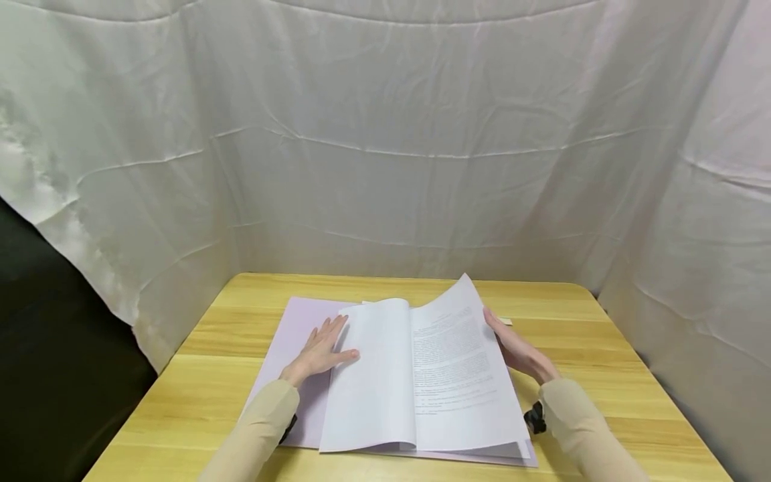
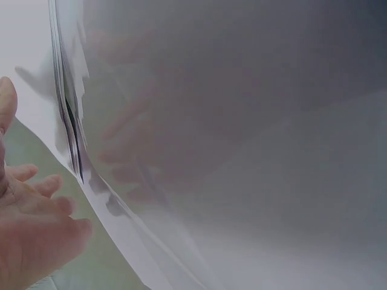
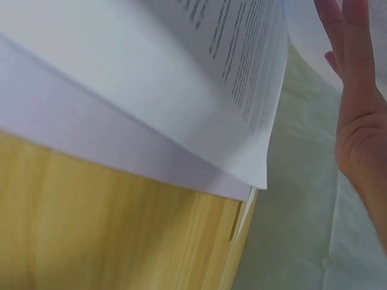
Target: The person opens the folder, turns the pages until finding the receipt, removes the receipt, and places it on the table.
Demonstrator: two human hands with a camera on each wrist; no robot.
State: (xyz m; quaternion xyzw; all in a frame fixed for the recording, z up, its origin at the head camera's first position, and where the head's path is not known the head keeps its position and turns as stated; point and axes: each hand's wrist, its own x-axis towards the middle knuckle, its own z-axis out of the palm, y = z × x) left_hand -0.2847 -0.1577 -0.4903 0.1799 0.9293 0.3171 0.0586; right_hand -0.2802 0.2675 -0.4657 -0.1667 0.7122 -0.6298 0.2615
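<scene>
A lilac folder (image 1: 310, 311) lies open on the table, bearing a stack of white sheets. In the head view a blank page (image 1: 373, 375) is turned over to the left, and a printed page (image 1: 454, 361) faces up on the right with its far corner raised. My left hand (image 1: 319, 351) lies with fingers spread at the blank page's left edge, partly over the folder. At the printed page's right edge, my right hand (image 1: 518, 348) touches the paper with straight fingers; part of them is hidden. The right wrist view shows that hand's extended fingers (image 3: 360, 54).
The wooden table (image 1: 602, 375) extends on both sides of the folder. A small pale object (image 1: 506, 321) lies beyond my right hand. Pale curtains (image 1: 421, 167) hang around the table, and a dark area (image 1: 54, 348) shows at left.
</scene>
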